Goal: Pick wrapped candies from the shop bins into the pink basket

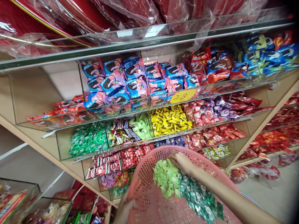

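A pink perforated plastic basket point(149, 161) is held tilted in front of the shelves. My left hand point(127, 205), somewhat blurred, grips its left rim. Inside lie light green wrapped candies point(165, 179) beside a heap of dark green wrapped candies point(198, 197). My right hand point(181, 161) reaches into the basket from the right, its fingers curled down at the upper edge of the light green pile. The fingertips are partly hidden among the candies.
Glass-fronted shelves hold green candies point(90, 138), light green candies point(142, 126), yellow candies point(171, 121) and blue-pink cookie packs point(113, 81). A yellow price tag point(184, 95) reads 28. Red plastic-wrapped goods point(130, 12) sit above; more glass bins point(18, 196) stand lower left.
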A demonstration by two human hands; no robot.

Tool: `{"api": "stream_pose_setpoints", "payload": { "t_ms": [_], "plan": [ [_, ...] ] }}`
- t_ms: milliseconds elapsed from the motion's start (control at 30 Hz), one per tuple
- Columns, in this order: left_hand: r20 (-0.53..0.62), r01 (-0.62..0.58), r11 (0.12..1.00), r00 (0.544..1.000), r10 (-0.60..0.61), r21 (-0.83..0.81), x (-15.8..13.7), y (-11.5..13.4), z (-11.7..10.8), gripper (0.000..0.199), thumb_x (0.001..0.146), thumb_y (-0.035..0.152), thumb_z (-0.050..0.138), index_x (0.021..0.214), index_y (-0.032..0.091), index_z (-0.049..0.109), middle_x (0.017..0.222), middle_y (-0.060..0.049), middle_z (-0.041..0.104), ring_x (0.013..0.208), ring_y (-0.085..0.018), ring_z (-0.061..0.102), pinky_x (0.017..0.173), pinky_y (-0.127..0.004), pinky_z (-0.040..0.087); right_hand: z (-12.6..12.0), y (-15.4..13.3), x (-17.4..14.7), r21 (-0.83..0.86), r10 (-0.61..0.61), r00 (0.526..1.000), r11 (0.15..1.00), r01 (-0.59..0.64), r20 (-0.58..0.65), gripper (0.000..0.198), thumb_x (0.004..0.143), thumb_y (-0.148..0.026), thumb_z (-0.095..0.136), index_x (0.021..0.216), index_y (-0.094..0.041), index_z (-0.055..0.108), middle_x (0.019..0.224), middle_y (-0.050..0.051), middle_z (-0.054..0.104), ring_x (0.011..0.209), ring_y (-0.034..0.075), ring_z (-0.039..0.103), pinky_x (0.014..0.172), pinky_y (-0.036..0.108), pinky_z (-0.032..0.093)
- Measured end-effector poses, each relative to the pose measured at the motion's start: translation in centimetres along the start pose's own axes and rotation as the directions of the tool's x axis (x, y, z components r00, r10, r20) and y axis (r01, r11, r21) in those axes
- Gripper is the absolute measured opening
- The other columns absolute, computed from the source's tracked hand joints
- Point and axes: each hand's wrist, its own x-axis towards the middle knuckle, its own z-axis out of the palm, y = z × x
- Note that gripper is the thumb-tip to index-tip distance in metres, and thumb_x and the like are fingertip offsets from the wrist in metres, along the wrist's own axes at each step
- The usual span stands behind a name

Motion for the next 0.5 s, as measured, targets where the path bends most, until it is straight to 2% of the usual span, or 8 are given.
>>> {"api": "stream_pose_setpoints", "payload": {
  "t_ms": [167, 233, 367, 500],
  "plan": [
    [0.028, 0.008, 1.0, 1.0, -0.008, -0.013, 0.1, 0.0, 0.1, 0.064, 0.057, 0.014, 0.053, 0.12, 0.023, 0.063, 0.121, -0.006, 0.064, 0.129, -0.031, 0.044, 0.103, -0.039, 0.039, 1.7, 1.1, 1.7, 0.056, 0.066, 0.991, 0.996, -0.073, 0.115, 0.03, 0.084, -0.015, 0.039, 0.08, -0.018, 0.069, 0.066, 0.003, 0.067, 0.062, 0.016, 0.061, 0.061, 0.024, 0.043],
    [0.042, 0.006, 1.0, 0.999, -0.005, -0.024, 0.2, 0.0, 0.1, 0.064, 0.059, 0.015, 0.054, 0.121, 0.024, 0.062, 0.121, -0.006, 0.064, 0.127, -0.032, 0.046, 0.101, -0.039, 0.041, 2.0, 1.0, 2.0, 0.032, 0.077, 0.99, 0.996, -0.081, 0.122, 0.029, 0.084, -0.016, 0.04, 0.08, -0.018, 0.069, 0.069, 0.004, 0.068, 0.064, 0.017, 0.062, 0.062, 0.025, 0.043],
    [0.061, -0.004, 0.999, 0.998, 0.007, -0.039, 0.3, 0.2, 0.1, 0.058, 0.067, 0.018, 0.063, 0.125, 0.024, 0.058, 0.125, -0.008, 0.062, 0.123, -0.031, 0.049, 0.102, -0.041, 0.041, 0.7, 1.2, 1.6, -0.001, 0.058, 0.998, 0.998, -0.059, -0.018, 0.029, 0.087, -0.024, 0.041, 0.091, -0.019, 0.069, 0.095, 0.008, 0.071, 0.09, 0.021, 0.064, 0.077, 0.029, 0.045],
    [0.127, -0.006, 0.998, 0.992, 0.015, -0.067, 0.1, 0.5, 0.3, 0.044, 0.084, 0.035, 0.058, 0.127, 0.022, 0.053, 0.134, -0.011, 0.052, 0.12, -0.025, 0.05, 0.101, -0.048, 0.041, -2.4, 2.7, 0.9, -0.014, 0.133, 0.982, 0.991, -0.136, -0.136, 0.036, 0.09, -0.033, 0.036, 0.101, -0.019, 0.067, 0.105, 0.01, 0.069, 0.095, 0.023, 0.064, 0.083, 0.032, 0.046]
  ]
}}
